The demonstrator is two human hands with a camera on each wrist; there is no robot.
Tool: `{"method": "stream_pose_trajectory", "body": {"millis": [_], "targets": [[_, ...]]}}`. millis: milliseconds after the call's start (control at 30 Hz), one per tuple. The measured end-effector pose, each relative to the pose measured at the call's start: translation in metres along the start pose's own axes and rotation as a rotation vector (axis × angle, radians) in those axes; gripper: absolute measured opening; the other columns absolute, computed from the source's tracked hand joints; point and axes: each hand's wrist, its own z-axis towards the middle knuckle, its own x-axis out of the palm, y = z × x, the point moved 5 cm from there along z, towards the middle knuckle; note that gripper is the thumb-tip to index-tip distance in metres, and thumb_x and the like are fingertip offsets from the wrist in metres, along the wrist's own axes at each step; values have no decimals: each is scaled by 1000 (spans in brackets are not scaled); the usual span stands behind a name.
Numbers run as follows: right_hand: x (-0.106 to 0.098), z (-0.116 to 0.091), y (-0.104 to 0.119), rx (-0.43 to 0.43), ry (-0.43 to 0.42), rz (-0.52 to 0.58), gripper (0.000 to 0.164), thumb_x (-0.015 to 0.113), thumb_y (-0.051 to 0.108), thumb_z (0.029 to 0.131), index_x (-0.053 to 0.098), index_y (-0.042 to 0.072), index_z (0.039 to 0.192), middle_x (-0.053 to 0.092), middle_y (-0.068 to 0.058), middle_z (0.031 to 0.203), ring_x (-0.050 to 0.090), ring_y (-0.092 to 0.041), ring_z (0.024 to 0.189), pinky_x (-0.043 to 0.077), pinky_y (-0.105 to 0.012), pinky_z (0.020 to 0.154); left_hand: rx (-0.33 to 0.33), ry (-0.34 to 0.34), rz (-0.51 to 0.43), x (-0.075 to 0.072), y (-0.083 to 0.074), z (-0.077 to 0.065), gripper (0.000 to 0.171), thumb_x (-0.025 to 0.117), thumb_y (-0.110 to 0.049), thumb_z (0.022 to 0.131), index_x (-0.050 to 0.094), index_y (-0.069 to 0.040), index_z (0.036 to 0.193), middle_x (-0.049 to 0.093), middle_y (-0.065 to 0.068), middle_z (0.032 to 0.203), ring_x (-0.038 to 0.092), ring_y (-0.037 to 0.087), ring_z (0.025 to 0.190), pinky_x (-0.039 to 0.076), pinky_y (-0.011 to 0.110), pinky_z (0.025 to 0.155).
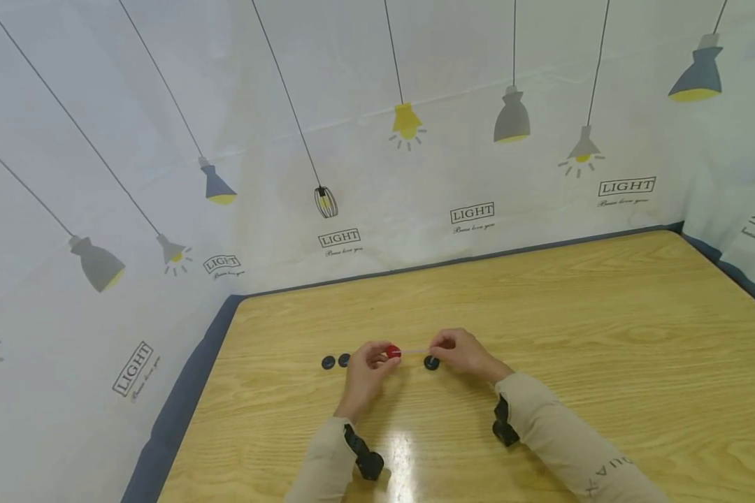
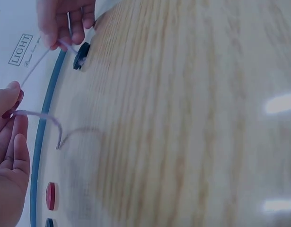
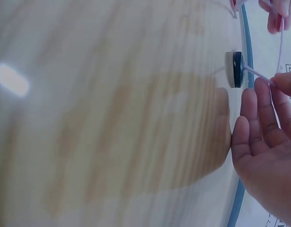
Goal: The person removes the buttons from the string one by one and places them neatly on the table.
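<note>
My left hand (image 1: 366, 374) pinches a red button-like disc (image 1: 393, 351) between thumb and fingertips. A pale string (image 2: 34, 68) runs from that disc across to my right hand (image 1: 462, 353); its loose tail (image 2: 48, 117) droops below the left fingers in the left wrist view. The right thumb and forefinger pinch the string, while the other fingers are loosely bent in the right wrist view. Just below the pinch, a black disc (image 3: 237, 69) is on the string's end, close over the tabletop.
Two dark discs (image 1: 328, 362) lie on the wooden table (image 1: 541, 307) left of my left hand. Another red disc (image 2: 50, 196) shows there in the left wrist view. A white sheet (image 1: 415, 175) printed with lamps stands behind the table; black camera mounts (image 1: 369, 462) sit on both wrists.
</note>
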Motion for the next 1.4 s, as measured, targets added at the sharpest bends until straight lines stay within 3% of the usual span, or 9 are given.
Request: {"method": "stream_pose_trajectory", "body": {"millis": [267,533,767,833,933,1200,1400], "targets": [[-5,-4,0,1,-10,-24,7,59,8,83,62,3,81,59,-2,81,55,-19,82,45,-37,76,3,-46,17,-12,-1,0,34,70,-20,76,60,-4,105,62,7,93,57,16,82,47,25,70],[-7,-5,-4,13,-12,-17,7,58,7,83,62,1,80,58,-3,78,51,-15,74,43,-30,68,15,-49,26,-22,-1,-1,36,70,-20,76,60,-4,106,62,9,96,57,19,84,47,27,73],[-10,-7,-5,26,-10,-7,7,58,8,83,62,2,80,58,-2,77,49,-14,71,42,-28,64,48,-23,11,-31,-19,-10,33,67,-10,79,58,3,107,61,17,95,57,27,85,47,31,74],[-11,-8,-5,24,-7,-13,8,58,8,83,62,2,81,58,-2,77,49,-14,71,42,-28,64,61,-37,25,-33,-18,-9,32,67,-11,78,59,2,106,62,15,94,57,25,84,47,27,72],[-12,-9,-6,23,1,-17,8,58,8,83,62,1,81,58,-2,77,49,-13,71,42,-28,64,64,-59,34,-36,-4,-3,32,69,-15,77,61,-1,105,63,11,92,57,21,81,47,24,70],[-13,-9,-9,31,0,-20,7,59,7,83,61,1,80,56,-2,73,48,-13,68,41,-27,62,91,-71,51,-44,-2,-4,31,69,-13,77,61,2,103,63,14,90,58,22,79,48,27,69],[-16,-10,-11,33,2,-39,7,59,8,82,61,1,80,57,-2,75,48,-13,69,41,-27,63,66,-87,83,-52,3,-5,31,70,-14,76,62,1,102,63,12,91,58,18,79,48,25,70]]}}
